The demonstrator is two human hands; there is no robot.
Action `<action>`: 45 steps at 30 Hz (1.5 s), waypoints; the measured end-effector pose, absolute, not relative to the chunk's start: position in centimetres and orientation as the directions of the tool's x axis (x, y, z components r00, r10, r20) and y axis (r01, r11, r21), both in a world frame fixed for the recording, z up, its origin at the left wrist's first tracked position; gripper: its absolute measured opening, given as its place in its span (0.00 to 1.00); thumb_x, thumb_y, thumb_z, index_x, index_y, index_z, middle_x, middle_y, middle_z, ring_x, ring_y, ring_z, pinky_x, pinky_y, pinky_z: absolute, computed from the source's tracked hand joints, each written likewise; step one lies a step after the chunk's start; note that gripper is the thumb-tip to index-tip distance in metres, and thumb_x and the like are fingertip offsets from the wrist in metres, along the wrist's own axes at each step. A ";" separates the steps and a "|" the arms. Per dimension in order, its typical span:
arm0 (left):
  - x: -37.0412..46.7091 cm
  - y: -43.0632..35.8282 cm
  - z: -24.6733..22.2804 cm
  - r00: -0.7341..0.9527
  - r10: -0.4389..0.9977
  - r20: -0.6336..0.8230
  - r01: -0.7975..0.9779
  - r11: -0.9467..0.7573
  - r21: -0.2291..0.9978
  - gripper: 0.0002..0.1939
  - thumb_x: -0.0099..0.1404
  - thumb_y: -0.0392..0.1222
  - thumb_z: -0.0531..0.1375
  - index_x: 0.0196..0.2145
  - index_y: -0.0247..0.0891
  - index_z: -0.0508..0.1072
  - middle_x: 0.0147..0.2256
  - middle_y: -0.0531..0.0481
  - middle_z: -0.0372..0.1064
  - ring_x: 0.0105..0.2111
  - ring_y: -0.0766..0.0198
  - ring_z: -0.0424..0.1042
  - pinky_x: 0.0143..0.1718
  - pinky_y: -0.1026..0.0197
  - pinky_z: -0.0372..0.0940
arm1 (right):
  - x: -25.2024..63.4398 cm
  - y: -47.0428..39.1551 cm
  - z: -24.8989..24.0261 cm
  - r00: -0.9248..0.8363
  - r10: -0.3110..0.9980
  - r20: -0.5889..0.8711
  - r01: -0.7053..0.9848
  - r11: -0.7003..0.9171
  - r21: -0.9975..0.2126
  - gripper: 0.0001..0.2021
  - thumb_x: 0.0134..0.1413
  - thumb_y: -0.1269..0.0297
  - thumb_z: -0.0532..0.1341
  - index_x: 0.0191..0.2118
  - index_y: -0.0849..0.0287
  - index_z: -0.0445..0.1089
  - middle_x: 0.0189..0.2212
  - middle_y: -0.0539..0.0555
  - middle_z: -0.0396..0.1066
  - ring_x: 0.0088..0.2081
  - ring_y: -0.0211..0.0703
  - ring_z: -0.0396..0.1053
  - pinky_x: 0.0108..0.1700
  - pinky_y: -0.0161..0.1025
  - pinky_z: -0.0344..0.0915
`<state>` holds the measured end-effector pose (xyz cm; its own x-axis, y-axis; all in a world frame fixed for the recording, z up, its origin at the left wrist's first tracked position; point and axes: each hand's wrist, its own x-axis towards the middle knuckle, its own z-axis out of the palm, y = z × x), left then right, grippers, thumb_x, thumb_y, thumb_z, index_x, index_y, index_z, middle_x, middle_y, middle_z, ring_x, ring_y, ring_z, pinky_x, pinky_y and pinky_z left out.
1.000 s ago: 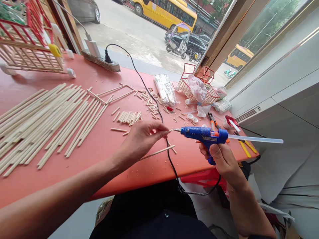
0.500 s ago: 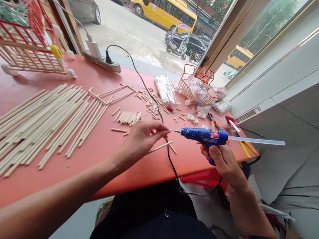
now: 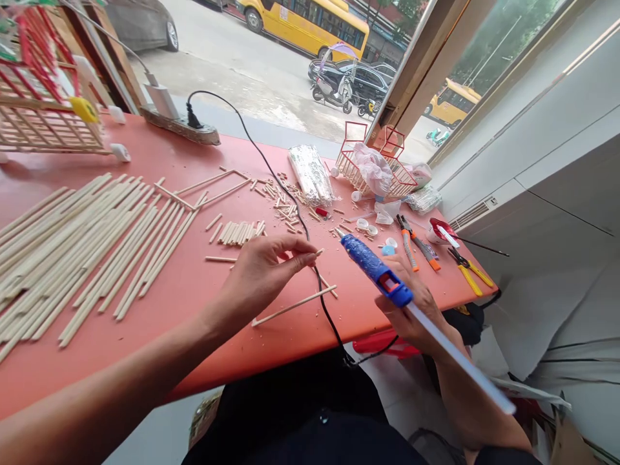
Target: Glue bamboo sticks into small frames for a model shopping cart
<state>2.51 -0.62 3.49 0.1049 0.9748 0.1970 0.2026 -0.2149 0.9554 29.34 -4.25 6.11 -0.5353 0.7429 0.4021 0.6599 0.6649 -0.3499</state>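
Note:
Between the thumb and forefinger of my left hand (image 3: 271, 271) is a short wooden stick (image 3: 318, 252), mostly covered by the fingers. My right hand (image 3: 411, 303) is wrapped round a blue hot glue gun (image 3: 371, 265), its nozzle pointing up and away, apart from the stick. A long translucent glue stick (image 3: 460, 355) juts out of the gun's rear toward me. Below my left hand, a thin wooden stick (image 3: 295, 306) rests at the table's near edge, meeting another piece at its left end. The black cord (image 3: 325, 303) runs across the table beside my left fingertips.
Many long wooden sticks (image 3: 72, 258) cover the left of the red table (image 3: 203, 358). Short cut pieces (image 3: 241, 232) lie mid-table. Pliers (image 3: 419, 242), yellow-handled cutters (image 3: 471, 271) and a small stick basket (image 3: 349, 161) stand right. A power strip (image 3: 181, 126) sits by the window.
The glue gun has swung away from the stick in my left hand; its nozzle now points up and its rear toward me. My left hand keeps its pinch. The view has shifted slightly.

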 end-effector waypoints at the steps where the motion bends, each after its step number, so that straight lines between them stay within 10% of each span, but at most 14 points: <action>1: 2.5 -0.7 3.7 0.084 0.979 0.186 0.209 -0.199 0.957 0.08 0.61 0.47 0.66 0.32 0.42 0.83 0.31 0.50 0.83 0.34 0.57 0.80 0.39 0.58 0.69 | 29.4 -4.0 5.9 -0.553 0.723 0.414 0.674 0.680 -0.287 0.17 0.70 0.60 0.56 0.60 0.57 0.66 0.52 0.62 0.72 0.54 0.55 0.71 0.56 0.50 0.69; 17: 1.9 -0.4 4.2 -0.080 0.996 0.036 0.215 -0.018 0.976 0.16 0.50 0.54 0.69 0.33 0.42 0.83 0.33 0.48 0.83 0.38 0.52 0.81 0.43 0.55 0.72 | 44.0 1.1 1.2 0.077 0.905 0.419 0.992 -0.112 0.061 0.22 0.69 0.50 0.53 0.53 0.63 0.71 0.49 0.70 0.69 0.53 0.65 0.67 0.54 0.57 0.67; 28: 1.7 -0.5 4.9 -0.065 0.996 0.068 0.161 -0.057 0.985 0.13 0.52 0.50 0.69 0.33 0.40 0.83 0.32 0.48 0.83 0.37 0.54 0.81 0.42 0.56 0.72 | 46.8 3.0 0.8 0.007 0.947 0.322 0.999 -0.018 0.029 0.24 0.62 0.52 0.60 0.57 0.62 0.71 0.51 0.70 0.70 0.55 0.65 0.68 0.58 0.60 0.65; 34: 1.4 -0.4 5.3 -0.065 0.997 0.033 0.161 -0.022 0.987 0.10 0.56 0.47 0.69 0.34 0.39 0.83 0.33 0.48 0.83 0.38 0.56 0.81 0.44 0.58 0.72 | 39.1 0.9 5.5 -0.150 0.847 0.509 0.974 0.214 -0.069 0.16 0.66 0.59 0.60 0.55 0.58 0.73 0.49 0.64 0.75 0.51 0.58 0.72 0.57 0.55 0.66; 38: 1.6 -0.5 5.1 -0.048 0.998 0.041 0.150 -0.034 0.988 0.11 0.54 0.47 0.69 0.33 0.39 0.83 0.33 0.47 0.83 0.38 0.55 0.81 0.42 0.57 0.73 | 29.9 -0.3 5.5 -0.451 0.859 0.244 0.839 0.501 -0.211 0.09 0.69 0.62 0.61 0.51 0.56 0.75 0.41 0.56 0.77 0.40 0.46 0.75 0.45 0.42 0.69; 45: 1.7 -0.2 4.3 0.004 0.999 0.053 0.120 -0.054 0.991 0.10 0.55 0.47 0.69 0.32 0.38 0.83 0.31 0.46 0.82 0.36 0.55 0.81 0.40 0.57 0.74 | 23.5 0.2 3.7 -0.374 0.922 -0.104 0.918 0.384 0.101 0.05 0.68 0.71 0.60 0.46 0.63 0.72 0.43 0.63 0.77 0.45 0.52 0.73 0.42 0.42 0.67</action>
